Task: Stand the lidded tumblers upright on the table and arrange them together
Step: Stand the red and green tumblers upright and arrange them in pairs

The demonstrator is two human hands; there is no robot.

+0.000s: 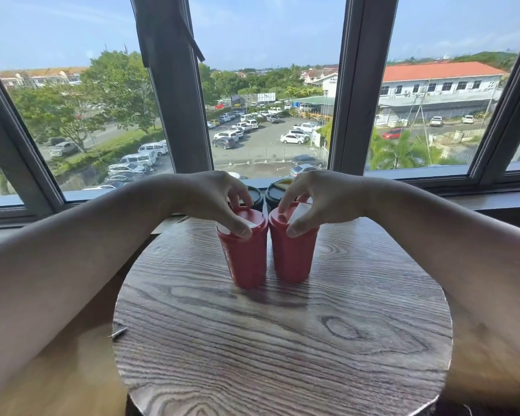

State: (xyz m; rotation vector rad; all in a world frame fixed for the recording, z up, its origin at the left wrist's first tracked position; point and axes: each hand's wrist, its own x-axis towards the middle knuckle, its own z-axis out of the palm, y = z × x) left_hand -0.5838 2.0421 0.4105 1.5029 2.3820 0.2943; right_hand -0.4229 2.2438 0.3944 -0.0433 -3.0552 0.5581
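Two red lidded tumblers stand upright side by side near the far middle of the round wooden table (pixel 282 340). My left hand (pixel 216 199) grips the lid of the left red tumbler (pixel 246 259) from above, thumb on the near rim. My right hand (pixel 315 199) grips the lid of the right red tumbler (pixel 293 256) the same way. Just behind them stand two dark tumblers with black lids, the left one (pixel 255 196) and the right one (pixel 275 192), mostly hidden by my hands.
A window sill and dark window frames (pixel 180 121) run right behind the table's far edge. A lighter wooden surface (pixel 57 379) lies below the table at the left. The near half of the table top shows only bare wood grain.
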